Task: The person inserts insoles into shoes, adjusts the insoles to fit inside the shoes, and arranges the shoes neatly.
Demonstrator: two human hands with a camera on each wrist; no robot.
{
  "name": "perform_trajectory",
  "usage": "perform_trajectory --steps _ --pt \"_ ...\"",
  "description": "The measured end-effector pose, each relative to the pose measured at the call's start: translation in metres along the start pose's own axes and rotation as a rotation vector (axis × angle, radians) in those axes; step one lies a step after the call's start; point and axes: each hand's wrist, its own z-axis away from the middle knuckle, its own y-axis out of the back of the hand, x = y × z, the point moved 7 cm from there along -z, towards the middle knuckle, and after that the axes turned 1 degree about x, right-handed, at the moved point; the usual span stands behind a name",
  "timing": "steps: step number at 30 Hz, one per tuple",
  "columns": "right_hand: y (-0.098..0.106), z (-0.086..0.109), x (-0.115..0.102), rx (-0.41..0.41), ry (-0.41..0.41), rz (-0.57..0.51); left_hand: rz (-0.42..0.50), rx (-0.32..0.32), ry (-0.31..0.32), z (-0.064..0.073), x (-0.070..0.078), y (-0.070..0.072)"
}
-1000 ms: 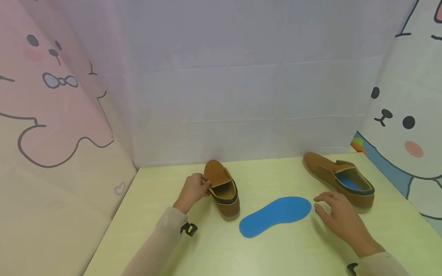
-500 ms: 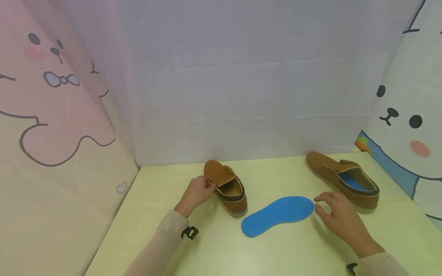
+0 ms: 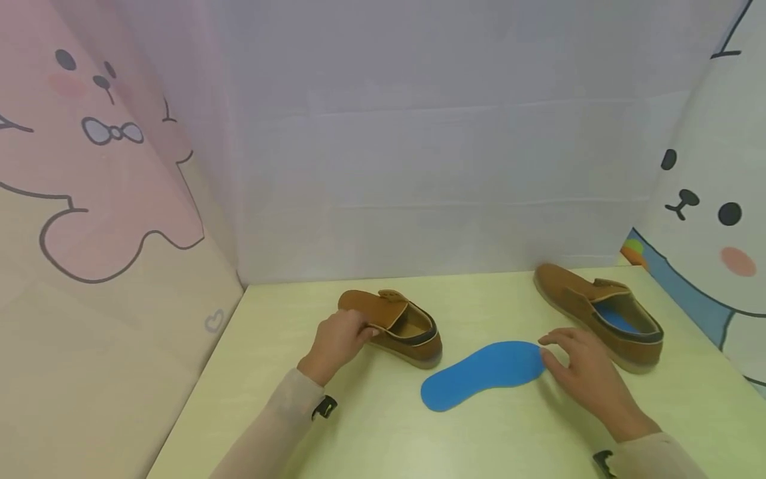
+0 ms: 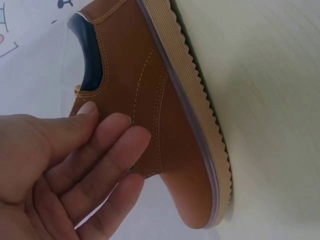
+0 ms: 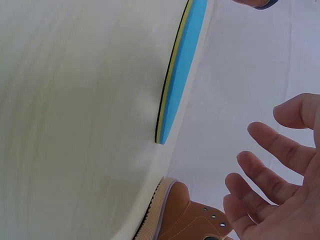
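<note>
My left hand point(image 3: 336, 342) pinches a brown loafer point(image 3: 421, 352) at the side edge of its opening, near the tongue. The loafer lies sole down, toe to the back left, its inside bare tan. In the left wrist view, thumb and fingertips meet at the upper of the loafer point(image 4: 145, 75), above its ridged tan sole. A blue insole point(image 3: 481, 376) lies flat between the hands. My right hand point(image 3: 589, 376) hovers by its wide end, fingers loosely bent and holding nothing; the right wrist view shows a gap between the hand point(image 5: 280, 175) and the insole point(image 5: 182, 75).
A second brown loafer point(image 3: 574, 303) stands at the back right, behind my right hand, with a blue insole point(image 3: 619, 320) inside. The pale yellow table point(image 3: 383, 439) ends at a white curtain point(image 3: 419, 166). Cartoon-printed cloths hang at both sides.
My left hand has turned the near loafer so its heel swings to the right and its toe to the left. The right hand and the loose insole have stayed nearly in place.
</note>
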Motion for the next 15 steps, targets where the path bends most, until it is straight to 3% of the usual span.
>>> perform_trajectory --steps 8,15 --pt "-0.001 -0.002 -0.005 -0.009 -0.008 -0.009 0.01 0.028 -0.044 0.001 0.006 -0.002" --pt "-0.004 -0.007 -0.018 -0.002 0.038 -0.044 0.001 -0.01 -0.045 0.004 0.005 0.001"
